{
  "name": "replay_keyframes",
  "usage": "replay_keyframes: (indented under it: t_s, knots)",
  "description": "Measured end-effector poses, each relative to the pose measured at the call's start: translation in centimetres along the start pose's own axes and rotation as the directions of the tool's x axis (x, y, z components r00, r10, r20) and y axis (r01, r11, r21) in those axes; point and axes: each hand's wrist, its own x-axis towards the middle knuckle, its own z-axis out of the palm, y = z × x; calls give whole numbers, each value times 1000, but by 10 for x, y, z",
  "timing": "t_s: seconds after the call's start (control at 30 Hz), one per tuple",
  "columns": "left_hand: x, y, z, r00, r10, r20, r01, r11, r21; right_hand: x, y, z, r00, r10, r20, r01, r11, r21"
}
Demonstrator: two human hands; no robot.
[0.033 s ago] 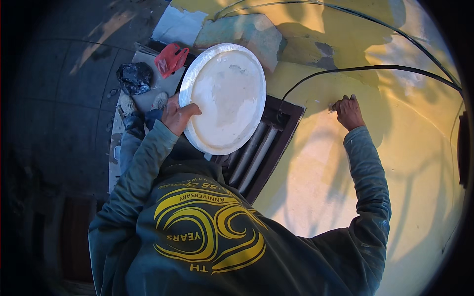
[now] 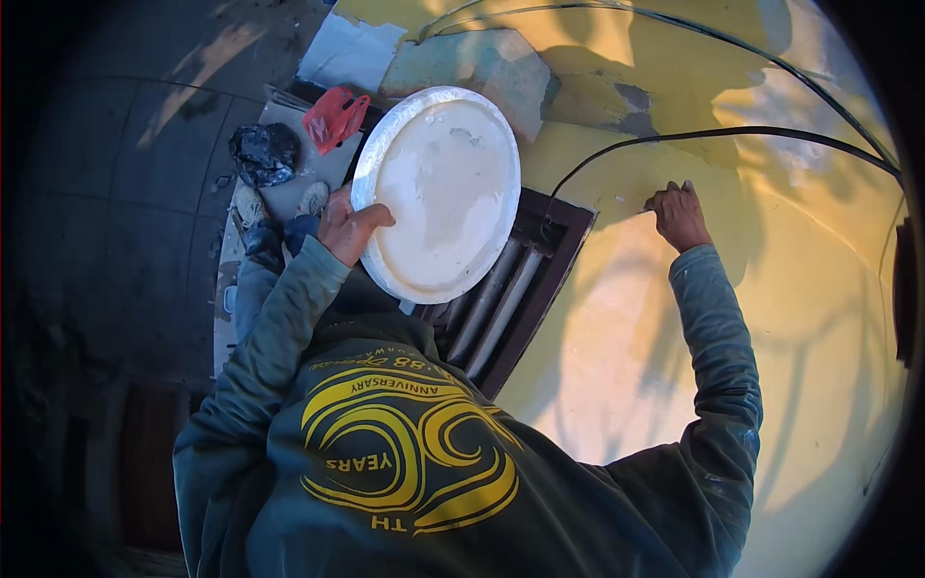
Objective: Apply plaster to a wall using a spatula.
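Nothing has shifted: left hand (image 2: 349, 227) still grips the round white plaster-coated board (image 2: 438, 193) by its rim, right hand (image 2: 679, 214) still clenched against the yellow wall (image 2: 819, 289), its tool barely visible

Left hand (image 2: 345, 226) grips the rim of a round white tray (image 2: 438, 193), thumb lying over its face. Right hand (image 2: 678, 214) is closed on a small scraper (image 2: 657, 197), pressed to the yellow wall (image 2: 819, 289). A black cable (image 2: 732, 133) runs just above these fingers; a window grille (image 2: 511, 299) lies below the tray.
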Motion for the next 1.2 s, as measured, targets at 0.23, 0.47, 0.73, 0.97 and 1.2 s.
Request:
replay_keyframes:
  t_s: [0.23, 0.47, 0.73, 0.97, 1.2]
  knots:
    - [2, 4, 2, 998, 31, 52, -34, 998, 46, 47, -11, 45, 997, -6, -75, -3, 993, -120]
    - [-1, 9, 7, 1000, 18, 5, -18, 1000, -12, 20, -32, 27, 999, -25, 34, 31, 982, -188]
    - [-11, -1, 13, 983, 159, -90, -166, 983, -74, -23, -144, -112, 926, 317, -204, 47, 440, 897]
    - [-19, -1, 16, 978, 196, -70, -205, 967, -154, 29, -205, -95, 682, 659, -318, 127, 322, 938]
    - [-30, 10, 10, 980, 198, -24, -200, 975, -102, 43, -209, -107, 668, 693, -272, -43, 401, 915]
